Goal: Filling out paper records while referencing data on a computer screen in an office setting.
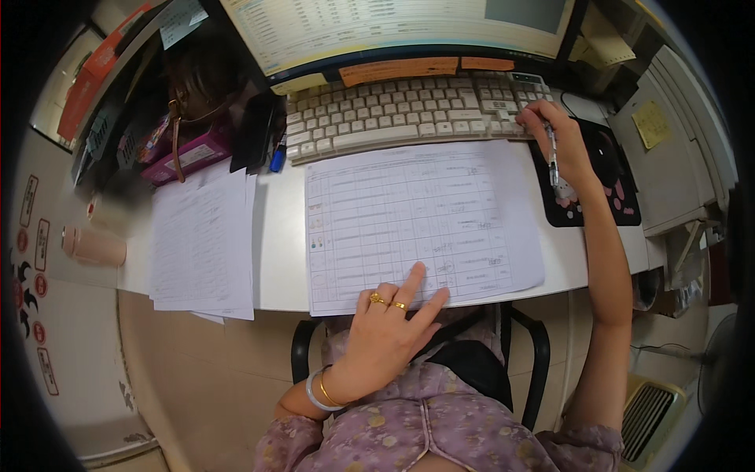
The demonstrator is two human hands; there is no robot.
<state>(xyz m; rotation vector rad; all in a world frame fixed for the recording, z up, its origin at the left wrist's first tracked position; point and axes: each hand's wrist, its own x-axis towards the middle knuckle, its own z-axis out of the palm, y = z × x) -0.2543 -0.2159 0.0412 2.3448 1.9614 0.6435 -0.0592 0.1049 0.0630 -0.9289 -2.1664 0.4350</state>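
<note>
1. Resting flat on the near edge of a printed form sheet (425, 224), the left hand (389, 330) presses the paper down; its fingers are spread apart, with the forefinger stretched forward onto a lower row of the table printed on the sheet. Two gold rings sit on the middle fingers, and bangles circle the wrist.
2. The right hand (562, 141) is closed on a pen (552, 153), which points down toward the person. Its fingertips reach the right end of a pale keyboard (409, 114), at the number block; whether a key is pressed cannot be told.
3. The form sheet lies between the two hands, directly below the keyboard, its near edge overhanging the desk (275, 236) rim slightly.
4. The right wrist lies over a black mouse pad (609, 197) with pink and white markings, just right of the sheet.
5. A second stack of printed papers (200, 244) lies on the desk, left of the form and apart from it.
6. The desk is white. A monitor (393, 27) stands behind the keyboard, with orange notes along its lower edge. A dark bag (204, 94) and a pink box (189, 153) crowd the left rear corner.
7. A pale tiled floor shows below the desk, with a black chair frame (539, 354) beside the person.
</note>
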